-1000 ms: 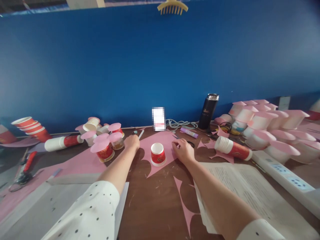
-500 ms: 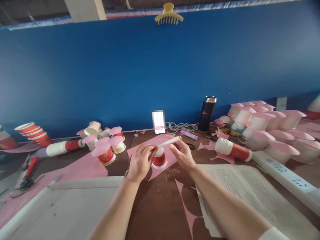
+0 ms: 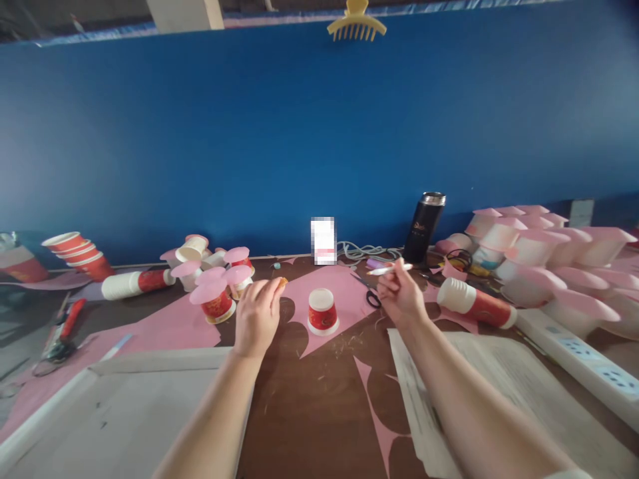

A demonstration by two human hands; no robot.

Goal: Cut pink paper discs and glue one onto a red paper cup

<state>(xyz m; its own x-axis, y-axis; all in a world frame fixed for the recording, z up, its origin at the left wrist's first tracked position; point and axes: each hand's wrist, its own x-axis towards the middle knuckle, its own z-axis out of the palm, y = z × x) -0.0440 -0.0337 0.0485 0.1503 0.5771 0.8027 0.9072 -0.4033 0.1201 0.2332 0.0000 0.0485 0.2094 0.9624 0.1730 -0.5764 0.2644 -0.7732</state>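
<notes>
A white marker (image 3: 382, 271) with an orange-brown tip is pinched in my right hand (image 3: 402, 293), its tip pointing left. My left hand (image 3: 258, 316) is closed, with a small orange-yellow cap (image 3: 283, 282) showing at the fingertips. Between the hands, a red and white paper cup (image 3: 322, 311) stands upside down on a pink paper sheet (image 3: 352, 307); neither hand touches it. Black-handled scissors (image 3: 373, 299) lie beside my right hand. Left of my left hand stand several cups with pink paper discs (image 3: 208, 290) on top.
At right, there are many pink-topped cups (image 3: 542, 249), a lying cup stack (image 3: 476, 303), a power strip (image 3: 574, 349) and printed sheets (image 3: 479, 386). A black flask (image 3: 424, 226) and phone (image 3: 323, 241) stand behind. At front left sits a white tray (image 3: 164, 362).
My hands have moved apart from above the cup. The marker, earlier between both hands, is now in my right hand alone, and the cap is in my left. The cup stays in place.
</notes>
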